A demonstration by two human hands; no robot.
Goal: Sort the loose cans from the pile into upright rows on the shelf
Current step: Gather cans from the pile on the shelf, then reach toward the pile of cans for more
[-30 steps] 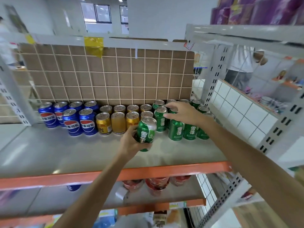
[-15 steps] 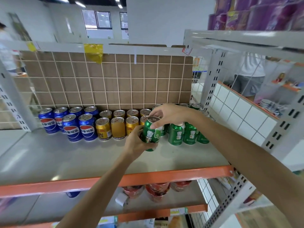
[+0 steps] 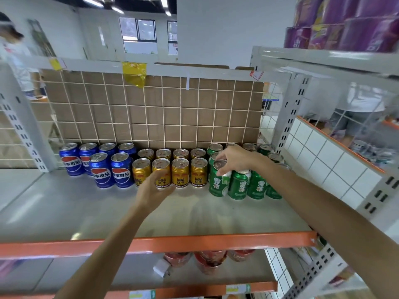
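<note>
On the grey shelf (image 3: pixel 82 214) with an orange front edge, cans stand upright in rows along the back: blue cans (image 3: pixel 101 172) at the left, gold cans (image 3: pixel 180 174) in the middle, green cans (image 3: pixel 257 185) at the right. My right hand (image 3: pixel 236 159) grips the top rim of a green can (image 3: pixel 217 183), which stands upright at the front-left corner of the green group. My left hand (image 3: pixel 154 188) hovers with fingers spread just in front of the gold cans and holds nothing.
A wire grid with brown cardboard (image 3: pixel 164 117) backs the shelf. White slotted posts (image 3: pixel 287 117) flank it. Red bowls (image 3: pixel 207 262) sit on the shelf below. Purple packs (image 3: pixel 345 22) are stacked on the upper right shelf. A person stands behind the right mesh (image 3: pixel 356 117).
The green can passed from my left hand to my right hand, which moved it right and stood it beside the green row. My left hand let go and drew back to the left.
</note>
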